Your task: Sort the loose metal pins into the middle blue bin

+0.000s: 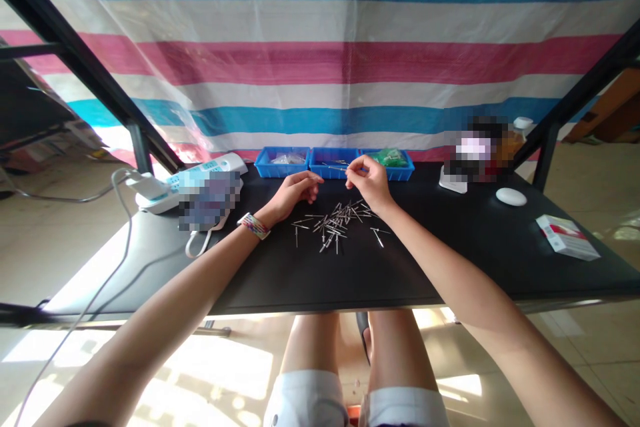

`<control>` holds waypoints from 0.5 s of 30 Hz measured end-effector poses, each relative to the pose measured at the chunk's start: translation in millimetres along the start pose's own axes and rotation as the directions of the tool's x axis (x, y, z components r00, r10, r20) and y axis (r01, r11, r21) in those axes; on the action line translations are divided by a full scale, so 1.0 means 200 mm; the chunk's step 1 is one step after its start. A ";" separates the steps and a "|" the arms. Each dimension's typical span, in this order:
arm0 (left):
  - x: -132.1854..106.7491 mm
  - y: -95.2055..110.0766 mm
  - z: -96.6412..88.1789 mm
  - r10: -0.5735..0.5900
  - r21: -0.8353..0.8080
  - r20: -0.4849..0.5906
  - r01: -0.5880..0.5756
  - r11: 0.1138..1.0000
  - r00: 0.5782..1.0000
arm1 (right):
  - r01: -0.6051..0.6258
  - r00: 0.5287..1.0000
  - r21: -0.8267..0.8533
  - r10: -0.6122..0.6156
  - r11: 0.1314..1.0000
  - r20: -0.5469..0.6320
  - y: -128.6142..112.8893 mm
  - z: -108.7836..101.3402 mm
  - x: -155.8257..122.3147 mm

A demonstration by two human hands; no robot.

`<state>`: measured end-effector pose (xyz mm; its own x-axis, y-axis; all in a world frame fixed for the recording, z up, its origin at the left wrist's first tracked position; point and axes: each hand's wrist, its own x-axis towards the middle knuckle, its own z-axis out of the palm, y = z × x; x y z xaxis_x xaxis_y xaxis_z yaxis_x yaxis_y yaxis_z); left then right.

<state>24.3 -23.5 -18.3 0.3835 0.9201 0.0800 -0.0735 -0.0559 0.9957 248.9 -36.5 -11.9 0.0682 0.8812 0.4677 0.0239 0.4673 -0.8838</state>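
My right hand [370, 181] pinches a thin silvery blind rivet [336, 167] between thumb and forefinger, its length pointing left over the middle blue bin [325, 173]. A few similar thin pieces show inside that bin. Left of it, my left hand [299, 191] hovers above the black table with its fingers curled in; whether anything is inside them is hidden. Below and between both hands lies a loose pile of blind rivets [341, 219], pointing every way. A small group of rivets [379, 237] lies apart to the right, near my right forearm.
The left blue bin [281, 172] holds clear plastic bags, the right blue bin [407, 171] a green bag. A power strip [210, 168] with cables stands left. On the right are a white oval object [511, 197], a small box [567, 237] and a bottle [521, 133].
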 end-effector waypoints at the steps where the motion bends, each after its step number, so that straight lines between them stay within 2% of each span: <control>1: 0.00 0.00 0.00 -0.002 0.000 0.006 0.002 1.000 1.000 | 0.038 0.998 -0.024 -0.039 0.999 -0.058 0.00 -0.01 0.02; 4: 0.00 -0.01 -0.01 -0.002 0.004 0.023 0.002 1.000 1.000 | 0.115 0.973 -0.156 -0.142 0.981 -0.179 0.01 -0.06 0.07; 6: 0.00 -0.01 -0.01 0.000 0.000 0.029 0.000 1.000 1.000 | 0.155 0.965 -0.297 -0.208 0.942 -0.158 0.03 -0.08 0.10; 9: 0.00 -0.01 0.00 -0.002 -0.007 0.021 0.003 1.000 1.000 | 0.229 0.959 -0.493 -0.283 0.839 -0.036 0.06 -0.10 0.12; 11: 0.00 0.00 0.00 -0.007 -0.009 0.015 0.007 1.000 1.000 | 0.255 0.960 -0.544 -0.274 0.800 0.047 0.06 -0.10 0.12; 13: -0.01 0.01 0.01 -0.011 -0.007 0.015 0.011 1.000 1.000 | 0.264 0.964 -0.521 -0.199 0.812 0.178 0.05 -0.10 0.09; 15: -0.01 0.01 0.01 -0.012 -0.004 0.018 0.012 1.000 1.000 | 0.259 0.934 -0.471 -0.095 0.843 0.344 0.03 -0.09 0.06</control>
<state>24.9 -25.5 -16.5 0.4013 0.9134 0.0685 -0.0722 -0.0430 0.9965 267.7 -23.9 -11.4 -0.2815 0.8036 0.5245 0.5075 0.5885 -0.6293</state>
